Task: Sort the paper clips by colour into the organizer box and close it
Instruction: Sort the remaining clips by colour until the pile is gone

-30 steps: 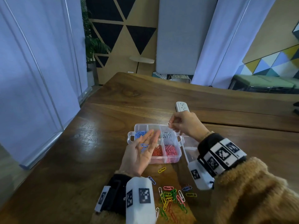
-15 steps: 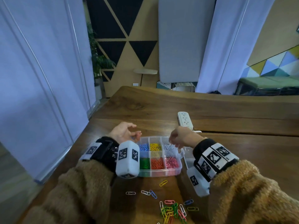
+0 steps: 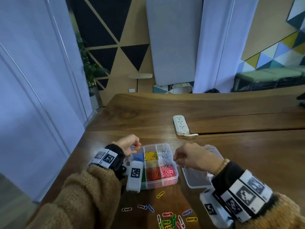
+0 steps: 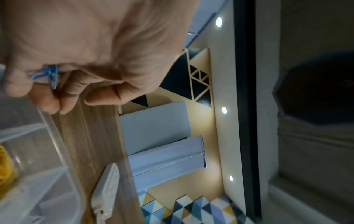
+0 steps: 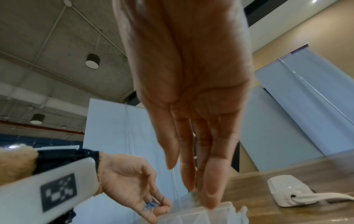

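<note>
The clear organizer box (image 3: 175, 178) stands open, with blue, yellow and white clips in its far compartments and green, red and pink in the near ones. My left hand (image 3: 134, 148) hovers at the box's far left corner over the blue compartment and pinches a few blue paper clips (image 4: 46, 75) between thumb and fingers. The right wrist view also shows those blue paper clips (image 5: 150, 205) in that hand. My right hand (image 3: 176, 158) hangs over the box's right edge by the white compartment. Its fingers (image 5: 191, 166) are straight, point down and hold nothing. Loose mixed clips (image 3: 171, 220) lie near me.
The box's clear lid (image 3: 194, 180) lies open on the table to the right, partly under my right wrist. A single yellow clip (image 3: 160, 194) lies just in front of the box. A white power strip (image 3: 179, 125) lies beyond the box on the wooden table (image 3: 231, 146).
My left hand went from an open palm near me to the box's far left corner, now pinching blue clips. My right hand dropped lower by the white compartment and no longer holds a clip.
</note>
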The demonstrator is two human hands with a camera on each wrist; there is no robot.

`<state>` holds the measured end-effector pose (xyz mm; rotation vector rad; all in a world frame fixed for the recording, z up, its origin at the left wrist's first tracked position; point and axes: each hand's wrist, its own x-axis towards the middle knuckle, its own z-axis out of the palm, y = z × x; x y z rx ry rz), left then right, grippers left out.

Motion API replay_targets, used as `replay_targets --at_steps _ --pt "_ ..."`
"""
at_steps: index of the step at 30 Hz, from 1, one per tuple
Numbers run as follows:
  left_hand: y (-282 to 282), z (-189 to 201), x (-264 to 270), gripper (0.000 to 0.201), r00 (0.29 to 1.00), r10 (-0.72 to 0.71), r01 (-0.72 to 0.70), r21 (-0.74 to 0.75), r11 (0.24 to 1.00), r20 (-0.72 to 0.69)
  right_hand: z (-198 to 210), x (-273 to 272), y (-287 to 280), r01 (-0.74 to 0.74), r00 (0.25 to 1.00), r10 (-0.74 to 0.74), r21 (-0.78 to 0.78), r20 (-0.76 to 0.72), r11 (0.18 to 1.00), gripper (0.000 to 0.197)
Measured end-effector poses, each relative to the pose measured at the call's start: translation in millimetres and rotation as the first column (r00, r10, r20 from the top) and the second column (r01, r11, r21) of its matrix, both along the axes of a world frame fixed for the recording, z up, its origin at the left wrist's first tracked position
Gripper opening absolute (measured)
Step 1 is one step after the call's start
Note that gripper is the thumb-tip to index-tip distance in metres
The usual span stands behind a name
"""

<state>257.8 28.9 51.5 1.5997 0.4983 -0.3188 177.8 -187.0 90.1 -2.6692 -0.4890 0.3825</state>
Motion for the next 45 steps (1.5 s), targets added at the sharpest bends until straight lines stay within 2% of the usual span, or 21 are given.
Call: replay_targets --at_steps 2,6,9,10,14,18,21,23,24,25,28,29,31,33,36,38,40,42,45 --pt "-4.0 -3.3 -0.8 0.025 0.998 -0.053 0.056 0.115 0.992 -0.027 -2.2 -1.2 1.3 -0.018 1.000 0.018 -0.016 0.000 1.000 0.020" --pt "-4.6 -3.5 -1.7 0.018 0.979 -0.168 0.194 0.270 0.943 -0.115 -3.0 -1.5 2.8 -0.053 0.999 0.053 -0.039 0.007 0.998 0.022" --pt "-0.4 -5.1 0.7 0.022 0.950 -0.278 0.312 0.398 0.863 -0.143 -7.2 -4.3 2.7 -0.099 0.993 0.103 -0.088 0.048 0.991 0.023" --pt "0.0 -6.0 2.0 0.018 0.943 -0.295 0.332 0.439 0.835 -0.152 -9.5 -6.8 2.5 -0.122 0.991 0.128 -0.104 0.051 0.987 0.023" --pt "-0.9 -8.4 3.8 0.026 0.921 -0.366 0.362 0.631 0.686 -0.131 -19.7 -19.1 0.0 -0.216 0.976 0.217 -0.134 -0.004 0.967 0.024" --pt "-6.2 9.3 -17.4 0.024 0.878 -0.471 0.381 0.709 0.594 -0.077 -26.1 -28.1 -5.5 -0.264 0.964 0.265 -0.158 -0.011 0.952 0.023" --pt "-8.9 30.9 -55.2 0.027 0.813 -0.578 0.377 0.702 0.605 0.062 -37.9 -35.9 -10.7 -0.279 0.959 0.269 -0.143 -0.086 0.950 0.021" --pt "-9.7 38.5 -90.0 0.025 0.760 -0.646 0.459 0.650 0.606 0.065 -46.0 -44.2 -14.3 -0.279 0.959 0.266 -0.160 -0.102 0.947 0.022" --pt "-10.7 38.3 -108.1 0.024 0.733 -0.679 0.505 0.639 0.580 0.037 -48.9 -49.3 -15.7 -0.282 0.958 0.265 -0.193 -0.111 0.940 0.026" --pt "-11.1 34.4 -124.9 0.023 0.703 -0.711 0.537 0.669 0.515 -0.017 -51.5 -54.6 -17.1 -0.279 0.958 0.253 -0.240 -0.134 0.930 0.035" --pt "-9.3 6.8 -160.8 0.040 0.631 -0.712 0.541 0.832 0.119 -0.308 -57.1 -69.2 -18.1 -0.272 0.957 0.209 -0.370 -0.201 0.888 0.065" --pt "-7.2 -3.5 -167.1 0.050 0.633 -0.664 0.555 0.831 0.031 -0.398 -59.3 -73.2 -17.2 -0.263 0.959 0.197 -0.382 -0.203 0.886 0.073" --pt "-1.3 -19.5 -171.1 0.069 0.648 -0.570 0.594 0.803 -0.037 -0.506 -63.9 -81.2 -13.3 -0.241 0.962 0.172 -0.365 -0.210 0.899 0.085" --pt "3.1 -29.3 -169.9 0.085 0.644 -0.558 0.609 0.792 -0.042 -0.524 -68.3 -89.6 -6.1 -0.229 0.964 0.166 -0.336 -0.206 0.914 0.091" --pt "-5.3 -40.0 -174.9 0.095 0.591 -0.663 0.611 0.791 -0.002 -0.458 -75.9 -102.4 10.8 -0.211 0.969 0.163 -0.283 -0.185 0.936 0.096" --pt "-19.1 -46.5 -181.3 0.088 0.530 -0.737 0.628 0.778 0.010 -0.419 -79.6 -104.8 23.1 -0.185 0.975 0.145 -0.254 -0.170 0.949 0.097" --pt "-31.2 -50.9 -183.5 0.077 0.500 -0.778 0.611 0.792 0.005 -0.380 -82.0 -100.9 32.2 -0.171 0.976 0.134 -0.222 -0.169 0.960 0.096" --pt "-39.5 -50.8 -183.0 0.071 0.504 -0.794 0.584 0.812 0.022 -0.340 -83.6 -94.7 37.7 -0.135 0.978 0.104 -0.166 -0.181 0.977 0.090" --pt "-47.9 -50.0 -180.5 0.056 0.538 -0.808 0.539 0.835 0.112 -0.239 -88.1 -85.5 41.4 -0.108 0.984 0.091 -0.107 -0.154 0.988 0.082"
